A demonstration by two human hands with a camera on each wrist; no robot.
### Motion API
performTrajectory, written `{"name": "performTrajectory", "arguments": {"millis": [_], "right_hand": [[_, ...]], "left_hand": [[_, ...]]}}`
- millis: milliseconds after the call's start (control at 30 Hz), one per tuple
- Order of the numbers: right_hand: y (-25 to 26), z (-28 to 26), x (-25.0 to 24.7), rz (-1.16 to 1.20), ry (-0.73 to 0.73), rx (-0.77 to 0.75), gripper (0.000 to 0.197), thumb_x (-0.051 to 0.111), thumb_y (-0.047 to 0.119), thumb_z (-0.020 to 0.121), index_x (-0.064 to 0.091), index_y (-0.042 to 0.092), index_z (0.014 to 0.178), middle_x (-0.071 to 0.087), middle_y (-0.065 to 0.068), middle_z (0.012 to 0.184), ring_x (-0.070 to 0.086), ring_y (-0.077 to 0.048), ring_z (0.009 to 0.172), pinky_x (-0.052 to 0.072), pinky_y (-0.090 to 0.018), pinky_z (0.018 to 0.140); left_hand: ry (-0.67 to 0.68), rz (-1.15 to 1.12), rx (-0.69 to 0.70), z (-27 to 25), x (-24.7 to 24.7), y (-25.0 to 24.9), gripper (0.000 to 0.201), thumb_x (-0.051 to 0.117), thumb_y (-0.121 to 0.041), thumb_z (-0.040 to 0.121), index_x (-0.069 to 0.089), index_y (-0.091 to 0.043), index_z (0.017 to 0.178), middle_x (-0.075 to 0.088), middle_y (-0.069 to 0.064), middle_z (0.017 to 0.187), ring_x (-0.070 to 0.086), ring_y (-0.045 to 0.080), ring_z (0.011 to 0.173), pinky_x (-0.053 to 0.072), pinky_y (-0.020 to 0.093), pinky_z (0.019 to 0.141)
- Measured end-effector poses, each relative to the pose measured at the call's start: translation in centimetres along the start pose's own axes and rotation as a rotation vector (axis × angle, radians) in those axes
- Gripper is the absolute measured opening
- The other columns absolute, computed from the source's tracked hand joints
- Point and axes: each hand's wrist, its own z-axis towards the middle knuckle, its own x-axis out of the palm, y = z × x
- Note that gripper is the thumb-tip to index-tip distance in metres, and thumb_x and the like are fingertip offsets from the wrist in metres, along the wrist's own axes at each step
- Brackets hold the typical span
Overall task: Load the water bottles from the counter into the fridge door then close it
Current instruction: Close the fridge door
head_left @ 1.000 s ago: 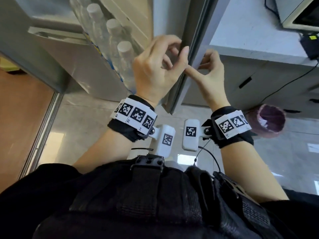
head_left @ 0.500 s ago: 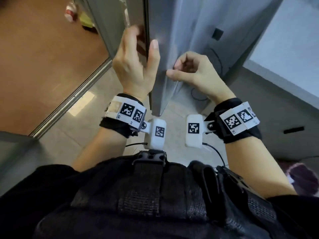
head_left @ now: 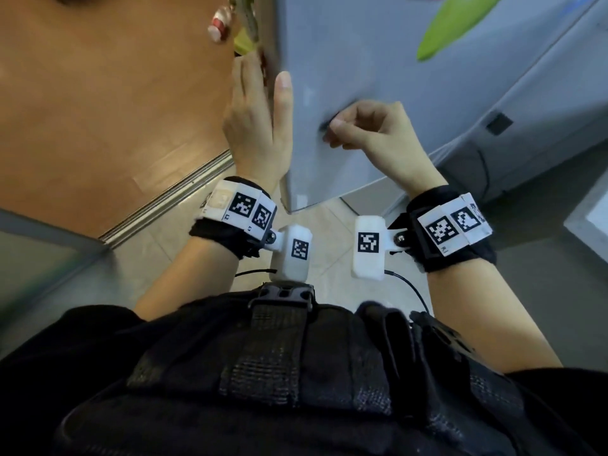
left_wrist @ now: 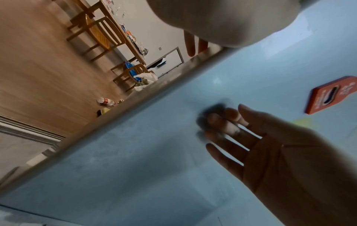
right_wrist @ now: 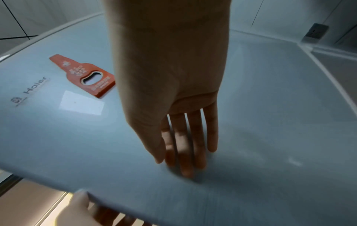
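The pale blue fridge door (head_left: pixel 378 60) stands in front of me, its outer face toward me. My left hand (head_left: pixel 260 103) lies at the door's left edge, thumb on the front face and fingers straight along the side. My right hand (head_left: pixel 368 130) touches the door's front. The right wrist view shows its straight fingertips (right_wrist: pixel 185 171) pressing on the door (right_wrist: pixel 270 107). The left wrist view shows the same fingers (left_wrist: pixel 222 122) on the door face (left_wrist: pixel 154 160). No water bottles from the counter are in view; the door's inner shelf is hidden.
A red bottle-opener magnet (right_wrist: pixel 85 75) and a green sticker (head_left: pixel 454 24) sit on the door. A red-labelled bottle (head_left: pixel 218 26) lies on the wood floor (head_left: pixel 98 110) left of the fridge. Wooden chairs and a table (left_wrist: pixel 108 33) stand farther off. A counter corner (head_left: pixel 589 218) is at right.
The door has swung round: a second ago its inner shelf with bottles faced me, now only its outer face shows. Both hands moved with it, and my left fingers straightened.
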Motion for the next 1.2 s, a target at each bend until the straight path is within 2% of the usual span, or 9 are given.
{"name": "performTrajectory", "arguments": {"millis": [167, 300, 433, 567, 633, 700, 867, 1000, 1200], "right_hand": [[0.3, 7.7, 1.0, 0.029, -0.033, 0.000, 0.009, 0.058, 0.009, 0.090, 0.063, 0.008, 0.083, 0.070, -0.003, 0.077, 0.064, -0.013, 0.070, 0.049, -0.021, 0.067], [0.0, 13.0, 0.8, 0.060, -0.109, 0.024, 0.012, 0.058, 0.008, 0.090, 0.061, 0.016, 0.081, 0.068, -0.006, 0.078, 0.064, -0.016, 0.069, 0.049, -0.019, 0.065], [-0.7, 18.2, -0.9, 0.055, -0.140, 0.020, 0.016, 0.056, 0.008, 0.090, 0.060, 0.019, 0.080, 0.068, -0.007, 0.078, 0.064, -0.017, 0.071, 0.048, -0.021, 0.066], [-1.6, 23.9, -2.5, 0.126, -0.123, -0.012, 0.014, 0.056, 0.003, 0.090, 0.061, 0.012, 0.082, 0.070, 0.006, 0.065, 0.065, -0.004, 0.059, 0.050, -0.011, 0.060], [-1.7, 26.6, -3.4, 0.126, -0.105, -0.002, 0.009, 0.056, 0.001, 0.090, 0.061, 0.007, 0.085, 0.069, -0.001, 0.068, 0.064, -0.003, 0.057, 0.051, -0.011, 0.060], [-1.8, 28.9, -4.4, 0.082, -0.087, 0.002, 0.007, 0.058, 0.001, 0.089, 0.061, 0.007, 0.089, 0.067, -0.011, 0.077, 0.063, -0.002, 0.058, 0.051, -0.010, 0.061], [-2.1, 33.5, -6.7, 0.022, -0.131, 0.045, 0.008, 0.059, 0.000, 0.088, 0.058, 0.008, 0.092, 0.067, -0.017, 0.087, 0.063, -0.001, 0.061, 0.049, -0.009, 0.061], [-2.8, 36.4, -8.8, -0.021, -0.196, 0.102, 0.009, 0.062, 0.003, 0.087, 0.059, 0.011, 0.091, 0.068, -0.015, 0.085, 0.065, -0.018, 0.069, 0.050, -0.015, 0.067], [-3.7, 39.8, -10.4, -0.004, -0.447, 0.195, 0.011, 0.062, 0.003, 0.087, 0.060, 0.013, 0.091, 0.069, -0.014, 0.086, 0.066, -0.011, 0.067, 0.051, -0.013, 0.065]], "left_hand": [[0.089, 0.017, 0.012, 7.7, 1.6, 4.8, 0.056, 0.022, -0.037, 0.094, 0.053, 0.004, 0.117, 0.058, 0.024, 0.118, 0.056, 0.036, 0.109, 0.047, 0.043, 0.092], [0.146, -0.001, -0.045, 12.8, 4.8, 7.7, 0.044, 0.028, -0.028, 0.101, 0.044, 0.001, 0.131, 0.049, 0.018, 0.136, 0.044, 0.019, 0.127, 0.033, 0.017, 0.106], [0.203, -0.024, -0.127, 17.4, 8.6, 9.7, 0.042, 0.031, -0.021, 0.102, 0.035, 0.004, 0.136, 0.038, 0.024, 0.143, 0.035, 0.031, 0.136, 0.024, 0.029, 0.115], [0.200, -0.088, -0.104, 22.4, 12.8, 11.3, 0.037, 0.032, -0.020, 0.102, 0.040, -0.001, 0.132, 0.047, 0.015, 0.135, 0.040, 0.013, 0.123, 0.026, 0.003, 0.102], [0.223, -0.152, -0.108, 24.9, 14.9, 11.9, 0.041, 0.033, -0.026, 0.099, 0.041, -0.004, 0.133, 0.051, 0.012, 0.133, 0.046, 0.020, 0.125, 0.034, 0.027, 0.111], [0.262, -0.221, -0.096, 27.3, 16.7, 12.0, 0.041, 0.034, -0.026, 0.098, 0.043, -0.005, 0.131, 0.056, 0.009, 0.129, 0.052, 0.022, 0.121, 0.041, 0.043, 0.107], [0.416, -0.325, -0.136, 33.0, 21.4, 12.4, 0.053, 0.036, -0.038, 0.092, 0.041, -0.005, 0.134, 0.055, 0.006, 0.132, 0.049, 0.018, 0.124, 0.037, 0.038, 0.110], [0.522, -0.380, -0.187, 36.1, 25.5, 12.3, 0.049, 0.037, -0.029, 0.099, 0.028, -0.007, 0.142, 0.040, -0.007, 0.143, 0.037, 0.003, 0.125, 0.031, 0.008, 0.100], [0.713, -0.457, -0.159, 39.6, 30.4, 11.9, 0.063, 0.037, -0.031, 0.094, 0.014, -0.004, 0.146, 0.029, 0.009, 0.152, 0.028, 0.018, 0.141, 0.022, 0.041, 0.120]]}}
